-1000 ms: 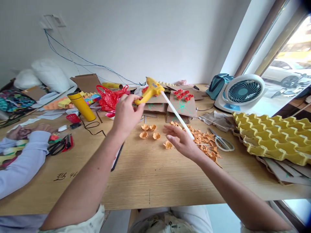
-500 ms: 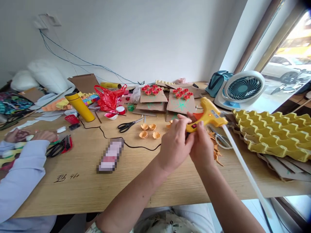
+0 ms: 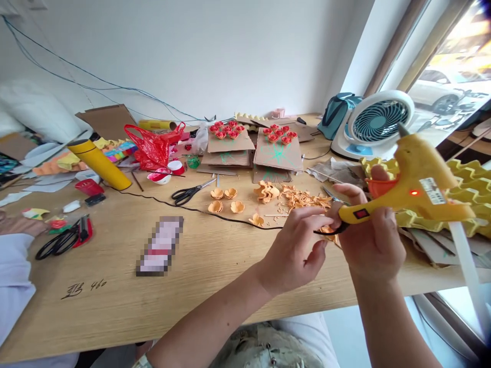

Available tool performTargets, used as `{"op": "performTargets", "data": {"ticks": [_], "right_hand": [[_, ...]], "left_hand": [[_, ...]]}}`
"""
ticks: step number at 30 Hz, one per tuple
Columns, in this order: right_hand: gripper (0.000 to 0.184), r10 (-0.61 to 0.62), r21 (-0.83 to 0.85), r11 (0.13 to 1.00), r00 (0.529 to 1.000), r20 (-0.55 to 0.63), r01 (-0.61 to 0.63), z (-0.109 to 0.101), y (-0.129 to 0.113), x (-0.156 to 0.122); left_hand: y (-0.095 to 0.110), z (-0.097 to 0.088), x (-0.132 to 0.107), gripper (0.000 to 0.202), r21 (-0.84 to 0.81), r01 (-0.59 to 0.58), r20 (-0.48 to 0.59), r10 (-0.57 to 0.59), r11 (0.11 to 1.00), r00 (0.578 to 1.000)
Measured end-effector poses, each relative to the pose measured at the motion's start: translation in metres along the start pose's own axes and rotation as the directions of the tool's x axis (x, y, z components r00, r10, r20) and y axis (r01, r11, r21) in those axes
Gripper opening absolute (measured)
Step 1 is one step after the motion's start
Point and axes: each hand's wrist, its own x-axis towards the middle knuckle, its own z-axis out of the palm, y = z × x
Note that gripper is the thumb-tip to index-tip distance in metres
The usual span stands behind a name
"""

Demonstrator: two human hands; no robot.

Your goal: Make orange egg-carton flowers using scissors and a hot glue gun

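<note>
My right hand (image 3: pixel 374 240) is wrapped round the handle of a yellow hot glue gun (image 3: pixel 418 179), a finger at its orange trigger. The gun's nozzle points up and away, its red light glows, and a long white glue stick (image 3: pixel 466 271) hangs from the back. Beside the handle's end, my left hand (image 3: pixel 295 250) has loosely bent fingers, with thumb and fingers apart. The gun's black cord (image 3: pixel 245 223) passes by that hand. Beyond lie small orange petal cups (image 3: pixel 215 206), a larger orange piece (image 3: pixel 266 192) and orange scraps (image 3: pixel 303 198).
Black scissors (image 3: pixel 192 193) and a pixelated rectangle (image 3: pixel 161 245) lie left of centre. Cardboard pieces (image 3: pixel 278 153) bear red flowers (image 3: pixel 281 134). Yellow egg trays (image 3: pixel 414 204) and a fan (image 3: pixel 379 122) stand right. Another person's sleeve (image 3: pixel 15 286) is at far left, near a yellow cylinder (image 3: pixel 99 163).
The glue gun has moved right and closer to me in my right hand. My left hand has come off the handle and sits lower. The view has shifted rightward.
</note>
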Motion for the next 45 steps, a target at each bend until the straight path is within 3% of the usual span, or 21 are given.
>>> {"op": "performTargets", "data": {"ticks": [6, 11, 14, 17, 21, 24, 28, 31, 35, 41, 45], "right_hand": [[0.041, 0.161, -0.101, 0.983, 0.983, 0.085, -0.152, -0.016, 0.026, -0.003], [0.048, 0.358, -0.048, 0.933, 0.91, 0.211, -0.356, -0.037, 0.052, -0.003], [0.05, 0.451, -0.071, 0.891, 0.862, 0.231, -0.448, -0.041, 0.064, -0.001], [0.048, 0.479, -0.091, 0.877, 0.841, 0.251, -0.472, -0.038, 0.07, 0.005], [0.043, 0.497, -0.087, 0.864, 0.815, 0.297, -0.495, -0.028, 0.072, 0.013], [0.038, 0.534, -0.071, 0.837, 0.782, 0.321, -0.542, -0.017, 0.077, 0.018], [0.033, 0.53, -0.055, 0.841, 0.798, 0.288, -0.538, 0.004, 0.092, 0.022], [0.038, 0.599, -0.143, 0.797, 0.736, 0.315, -0.587, 0.02, 0.103, 0.021], [0.041, 0.665, -0.213, 0.742, 0.657, 0.354, -0.636, 0.03, 0.117, 0.012], [0.03, 0.632, -0.213, 0.775, 0.717, 0.294, -0.595, 0.023, 0.138, -0.001], [0.028, 0.635, -0.163, 0.766, 0.694, 0.338, -0.622, 0.021, 0.141, -0.002]], "left_hand": [[-0.029, -0.015, -0.039, 0.028, -0.039, 0.28, 0.006, -0.28, 0.959, 0.96], [-0.077, -0.048, -0.06, 0.022, 0.241, 0.423, -0.031, -0.429, 0.873, 0.903], [-0.102, -0.062, -0.061, 0.028, 0.461, 0.434, 0.045, -0.509, 0.774, 0.86], [-0.114, -0.063, -0.058, 0.042, 0.61, 0.364, 0.147, -0.552, 0.704, 0.821], [-0.117, -0.053, -0.057, 0.045, 0.646, 0.312, 0.237, -0.571, 0.697, 0.786], [-0.114, -0.052, -0.062, 0.038, 0.627, 0.318, 0.241, -0.565, 0.711, 0.789], [-0.102, -0.062, -0.07, 0.035, 0.502, 0.401, 0.128, -0.524, 0.767, 0.842], [-0.093, -0.07, -0.074, 0.04, 0.369, 0.494, 0.005, -0.533, 0.787, 0.846], [-0.089, -0.075, -0.075, 0.036, 0.298, 0.52, -0.079, -0.522, 0.801, 0.849], [-0.089, -0.076, -0.078, 0.027, 0.265, 0.52, -0.049, -0.527, 0.812, 0.848], [-0.086, -0.072, -0.081, 0.029, 0.222, 0.517, 0.007, -0.532, 0.827, 0.847]]}}
